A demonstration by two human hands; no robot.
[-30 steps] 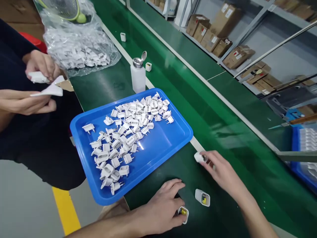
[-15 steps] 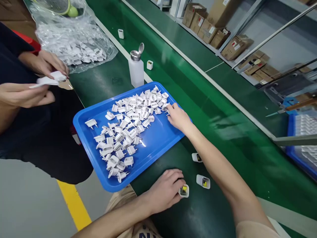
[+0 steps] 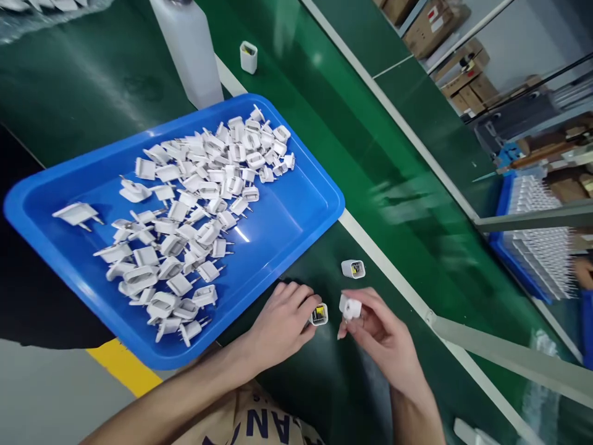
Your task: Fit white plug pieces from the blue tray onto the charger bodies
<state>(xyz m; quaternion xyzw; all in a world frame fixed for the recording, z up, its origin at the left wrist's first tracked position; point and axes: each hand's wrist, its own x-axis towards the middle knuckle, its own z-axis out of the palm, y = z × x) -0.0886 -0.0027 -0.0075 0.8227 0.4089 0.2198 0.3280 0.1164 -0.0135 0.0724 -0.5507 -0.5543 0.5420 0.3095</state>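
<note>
The right hand [image 3: 382, 330] has come back from the tray's right edge [image 3: 319, 165], pinching a plug [image 3: 351, 308]; now it is near the case [image 3: 325, 314] the left hand [image 3: 281, 321] holds.

Only a skinny gap between the left hand [image 3: 283, 318] and right hand [image 3: 382, 330], tbh, with a white casing [image 3: 319, 314] in the left one's fingers and a white plug piece [image 3: 351, 308] pinched in the right one's. Going clockwise from the right hand: decent room at 1 o'clock over the green belt [image 3: 417, 247], blocked by a metal bar [image 3: 500, 351] at 3, more space on the dark bench [image 3: 343, 389] at 7, then walled off by the blue tray [image 3: 299, 243] at 10 and a second casing [image 3: 353, 269] at 11.
</note>
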